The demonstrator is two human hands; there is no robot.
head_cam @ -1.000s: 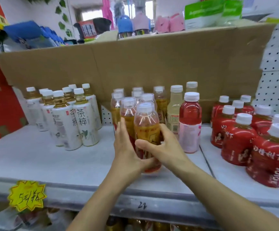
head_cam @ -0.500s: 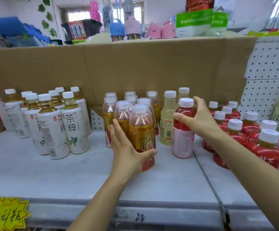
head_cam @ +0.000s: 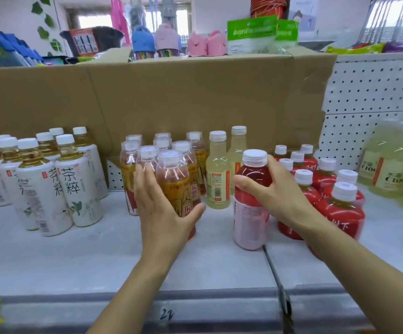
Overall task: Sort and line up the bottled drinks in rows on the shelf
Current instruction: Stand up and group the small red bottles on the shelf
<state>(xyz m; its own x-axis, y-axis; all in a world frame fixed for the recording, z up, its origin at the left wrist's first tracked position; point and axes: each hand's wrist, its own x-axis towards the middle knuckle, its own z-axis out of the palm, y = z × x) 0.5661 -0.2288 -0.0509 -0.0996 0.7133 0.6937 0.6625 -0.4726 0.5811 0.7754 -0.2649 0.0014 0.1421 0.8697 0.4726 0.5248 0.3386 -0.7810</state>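
Observation:
Several amber tea bottles (head_cam: 174,179) with clear caps stand bunched in rows mid-shelf. My left hand (head_cam: 164,213) lies against the front one, fingers straight up its left side, thumb spread under its label. To the right stands a red drink bottle with a pink label (head_cam: 251,220) and white cap. My right hand (head_cam: 277,196) grips its shoulder, thumb in front, fingers behind. Two pale yellow bottles (head_cam: 217,174) stand between the two groups.
White-labelled tea bottles (head_cam: 75,189) crowd the left, red-wrapped bottles (head_cam: 340,208) the right, and large pale C100 bottles (head_cam: 388,172) the far right. A cardboard sheet (head_cam: 171,97) backs the grey shelf (head_cam: 99,256). A divider seam (head_cam: 275,276) runs forward under the red bottle.
My right hand left the front amber bottle, swung right and closed around the red bottle with the pink label. My left hand stayed on the amber bottle.

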